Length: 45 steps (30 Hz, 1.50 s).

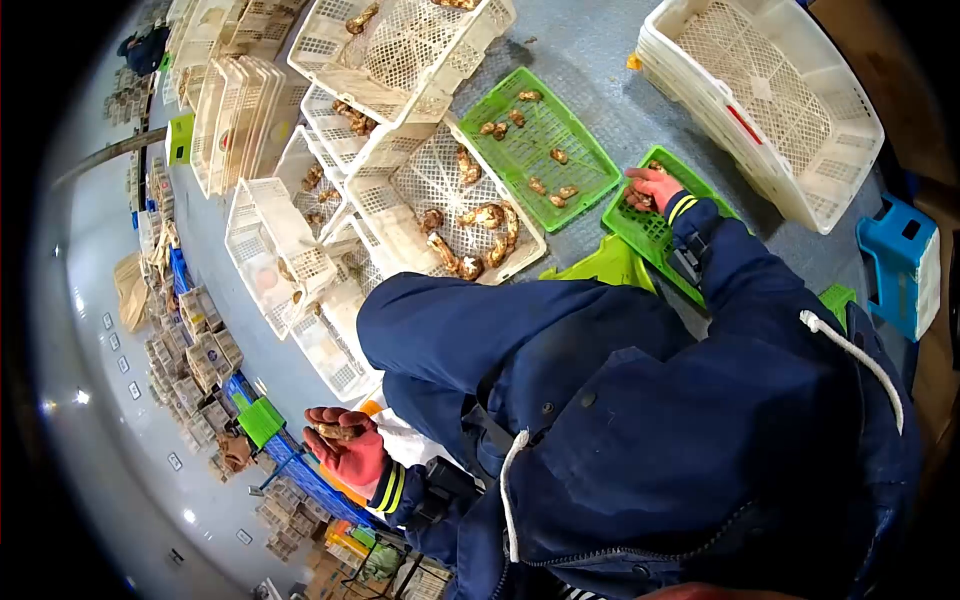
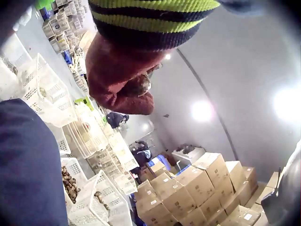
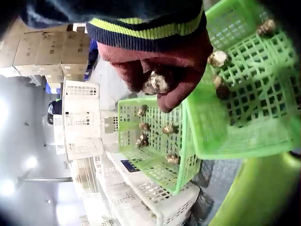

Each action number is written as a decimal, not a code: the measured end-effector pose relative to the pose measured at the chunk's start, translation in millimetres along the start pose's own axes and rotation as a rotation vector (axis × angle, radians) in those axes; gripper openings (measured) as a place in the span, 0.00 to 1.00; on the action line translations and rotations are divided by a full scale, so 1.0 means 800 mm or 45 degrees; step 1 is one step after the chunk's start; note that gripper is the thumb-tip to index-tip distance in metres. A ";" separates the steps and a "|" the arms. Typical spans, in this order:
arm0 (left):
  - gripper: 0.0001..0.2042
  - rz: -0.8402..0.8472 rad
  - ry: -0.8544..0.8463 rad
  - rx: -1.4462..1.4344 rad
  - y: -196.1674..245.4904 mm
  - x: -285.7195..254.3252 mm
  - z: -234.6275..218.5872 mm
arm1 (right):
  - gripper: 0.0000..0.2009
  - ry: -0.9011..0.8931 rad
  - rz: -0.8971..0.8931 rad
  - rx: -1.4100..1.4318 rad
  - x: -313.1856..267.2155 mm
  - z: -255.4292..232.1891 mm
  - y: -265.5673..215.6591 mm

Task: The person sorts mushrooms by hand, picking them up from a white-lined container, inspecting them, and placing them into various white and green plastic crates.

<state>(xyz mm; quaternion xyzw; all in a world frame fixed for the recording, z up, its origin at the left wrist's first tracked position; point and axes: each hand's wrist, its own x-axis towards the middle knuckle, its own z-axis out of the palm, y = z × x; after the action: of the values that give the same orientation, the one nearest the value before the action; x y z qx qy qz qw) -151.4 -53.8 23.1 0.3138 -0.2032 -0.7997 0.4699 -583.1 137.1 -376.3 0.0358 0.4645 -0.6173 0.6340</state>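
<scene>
My left hand (image 1: 350, 455), in a reddish glove, is held out at the left of my body. Its curled fingers grip a brown mushroom (image 2: 137, 85). The right hand (image 1: 655, 188) is over the far end of a small green basket (image 1: 655, 240) and pinches a stubby mushroom with a pale end (image 3: 156, 82). A few short mushrooms (image 3: 219, 59) lie in that basket. Beside it, a larger green basket (image 1: 487, 103) holds several small mushrooms (image 1: 558, 156) spread apart. A white crate (image 1: 385, 195) in front of my knee has several bigger, longer mushrooms (image 1: 483, 215) in it.
More white crates (image 1: 330, 60) stand ahead and to the left, some with mushrooms. At the right are a stack of white crates (image 1: 690, 90) and a blue stool (image 1: 905, 265). Cardboard boxes (image 2: 188, 188) are piled farther off. A yellow-green object (image 1: 610, 265) lies by my leg.
</scene>
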 end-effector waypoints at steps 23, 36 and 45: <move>0.12 0.004 0.024 0.073 0.001 0.003 0.002 | 0.14 0.608 0.008 -0.168 -0.100 -0.194 -0.018; 0.13 0.014 0.052 0.048 0.001 0.000 0.005 | 0.19 0.374 0.069 -0.248 -0.040 -0.134 0.030; 0.14 -0.012 0.023 -0.021 -0.002 0.001 0.000 | 0.21 0.170 0.163 -0.387 -0.008 -0.075 0.020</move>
<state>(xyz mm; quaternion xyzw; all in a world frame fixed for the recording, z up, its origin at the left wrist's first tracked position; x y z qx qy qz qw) -152.5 -53.9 21.8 0.3179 -0.1909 -0.8006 0.4706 -601.8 182.9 -414.8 0.0100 0.5901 -0.4946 0.6380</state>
